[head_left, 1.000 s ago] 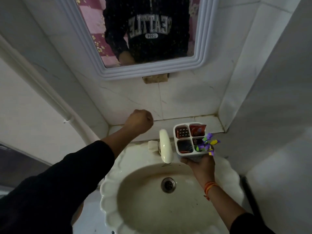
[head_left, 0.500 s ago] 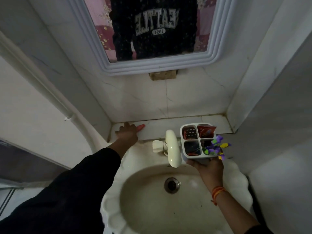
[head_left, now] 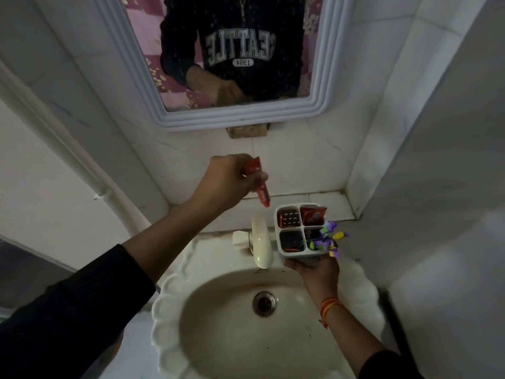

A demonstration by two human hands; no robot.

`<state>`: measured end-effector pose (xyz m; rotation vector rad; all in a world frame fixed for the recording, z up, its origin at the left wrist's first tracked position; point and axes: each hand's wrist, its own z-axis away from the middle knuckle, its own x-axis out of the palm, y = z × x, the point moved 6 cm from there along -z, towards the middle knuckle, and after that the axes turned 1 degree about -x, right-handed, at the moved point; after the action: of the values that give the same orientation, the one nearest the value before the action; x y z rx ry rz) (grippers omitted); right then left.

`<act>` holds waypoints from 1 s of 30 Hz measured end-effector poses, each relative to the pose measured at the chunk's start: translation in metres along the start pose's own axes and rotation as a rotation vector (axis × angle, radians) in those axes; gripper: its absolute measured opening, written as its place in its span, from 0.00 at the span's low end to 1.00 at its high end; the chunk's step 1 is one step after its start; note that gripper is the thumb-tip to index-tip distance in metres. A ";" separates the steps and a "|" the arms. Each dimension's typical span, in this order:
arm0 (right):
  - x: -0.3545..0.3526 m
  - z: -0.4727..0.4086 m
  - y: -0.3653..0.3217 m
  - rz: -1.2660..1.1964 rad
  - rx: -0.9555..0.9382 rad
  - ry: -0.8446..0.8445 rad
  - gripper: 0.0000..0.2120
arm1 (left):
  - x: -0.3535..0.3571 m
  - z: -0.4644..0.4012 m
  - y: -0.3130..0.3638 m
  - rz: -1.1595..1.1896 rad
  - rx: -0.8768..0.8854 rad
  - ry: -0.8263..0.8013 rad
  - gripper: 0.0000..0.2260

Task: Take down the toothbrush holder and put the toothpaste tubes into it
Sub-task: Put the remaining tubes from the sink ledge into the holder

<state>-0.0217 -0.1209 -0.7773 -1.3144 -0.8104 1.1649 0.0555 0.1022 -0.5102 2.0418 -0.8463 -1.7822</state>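
Observation:
My right hand (head_left: 317,272) holds a white toothbrush holder (head_left: 302,251) with four compartments from below, over the sink's back right rim. A red toothpaste tube (head_left: 311,214) stands in its far right compartment, and a purple and yellow toothbrush (head_left: 329,239) sticks out of the near right one. The two left compartments look free of tubes. My left hand (head_left: 226,181) is closed on a second red toothpaste tube (head_left: 68,187), cap end pointing down, in the air just left of and above the holder.
A white scalloped sink (head_left: 169,305) with a drain (head_left: 263,303) lies below. A cream tap (head_left: 261,242) stands beside the holder's left side. A tiled ledge (head_left: 328,203) runs behind it, a white-framed mirror (head_left: 246,119) hangs above, and walls close in on both sides.
My left hand went down to the ledge at the left, picked up the red tube there and has lifted it right, towards the holder. My right hand has kept the holder about still.

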 end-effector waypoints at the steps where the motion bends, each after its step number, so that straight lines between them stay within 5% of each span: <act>1: 0.001 0.000 0.002 -0.007 -0.012 -0.014 0.44 | 0.001 -0.001 0.013 -0.026 0.009 -0.043 0.09; 13: 0.005 -0.007 0.010 -0.106 0.001 -0.015 0.53 | 0.096 0.025 0.042 -0.499 -0.011 -0.618 0.17; 18: 0.001 -0.002 0.000 -0.087 -0.031 0.004 0.52 | 0.087 -0.015 0.025 -0.315 -0.117 -0.455 0.13; 22: 0.002 0.000 -0.002 -0.093 -0.013 -0.033 0.52 | 0.116 -0.020 0.002 -0.484 -0.242 -0.644 0.14; 30: -0.016 -0.013 -0.034 -0.060 -0.029 0.038 0.32 | 0.131 -0.045 0.002 -0.076 -0.479 -0.525 0.10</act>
<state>-0.0076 -0.1360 -0.7436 -1.3233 -0.8361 1.0819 0.1062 0.0143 -0.6042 1.3415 -0.3975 -2.3329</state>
